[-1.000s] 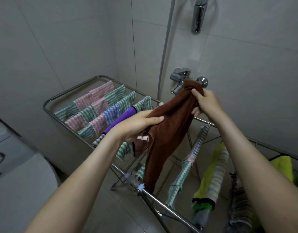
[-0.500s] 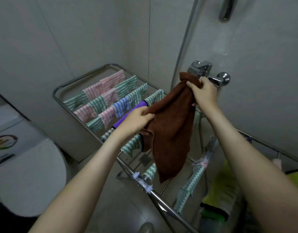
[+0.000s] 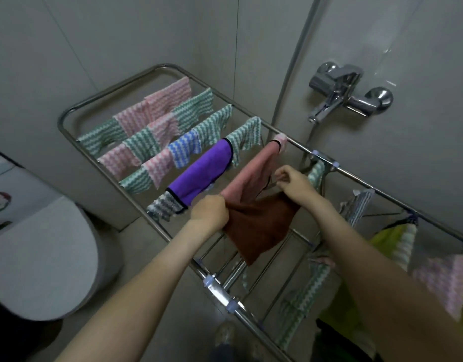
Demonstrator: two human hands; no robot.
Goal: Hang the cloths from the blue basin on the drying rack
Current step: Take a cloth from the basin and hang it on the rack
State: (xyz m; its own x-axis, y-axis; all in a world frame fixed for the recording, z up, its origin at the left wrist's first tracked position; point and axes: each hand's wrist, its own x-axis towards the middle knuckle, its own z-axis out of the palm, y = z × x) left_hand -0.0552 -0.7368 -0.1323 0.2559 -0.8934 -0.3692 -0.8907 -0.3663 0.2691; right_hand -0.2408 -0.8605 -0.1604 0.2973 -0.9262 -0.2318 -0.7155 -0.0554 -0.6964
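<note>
Brown cloth is down at rack level now, stretched between my two hands. Half a second ago it hung bunched and higher, up near the tap.

Left hand grips the near corner, fingers curled round the fabric in a closed fist. Right hand pinches the far corner, fingertips tight together. Cannot tell whether it also catches the edge of the pink cloth just beside it.

Top edge is taut, and the rest hangs below among the rails of the drying rack. The cloth itself hides whether that edge already lies over a rail.

Judgement: unfolding is done and draping is in hand. The likely target is the slot just this side of the pink cloth. Purple cloth sits on a farther rail. Blue basin is not in view.
</note>
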